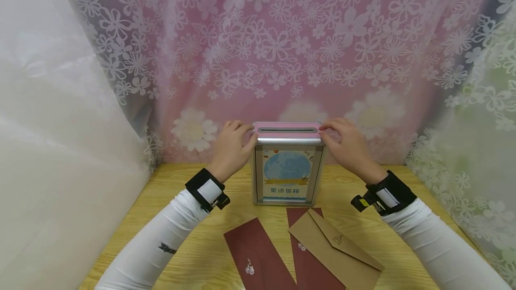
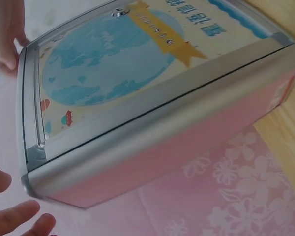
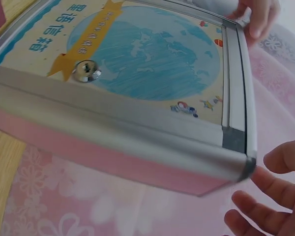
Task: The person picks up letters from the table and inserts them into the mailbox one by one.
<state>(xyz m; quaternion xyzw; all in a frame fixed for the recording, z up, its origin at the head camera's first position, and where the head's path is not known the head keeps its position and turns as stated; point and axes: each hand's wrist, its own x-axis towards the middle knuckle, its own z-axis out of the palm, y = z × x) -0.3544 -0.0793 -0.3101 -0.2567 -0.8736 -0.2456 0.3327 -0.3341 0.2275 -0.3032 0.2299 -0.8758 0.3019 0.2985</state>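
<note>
A letter box with a silver frame, pink sides and a slot in its top stands upright on the table. Its front panel shows a blue globe, a yellow ribbon, Chinese characters and a round lock. My left hand is at the box's top left corner, thumb and fingers spread apart in the left wrist view. At the top right corner is my right hand, with its index fingertip right at the dark corner piece and the other fingers loosely bent.
In front of the box lie a dark red envelope on the left and another dark red envelope, partly covered by a brown envelope. Behind the wooden table hangs a pink flowered curtain; pale sheets flank both sides.
</note>
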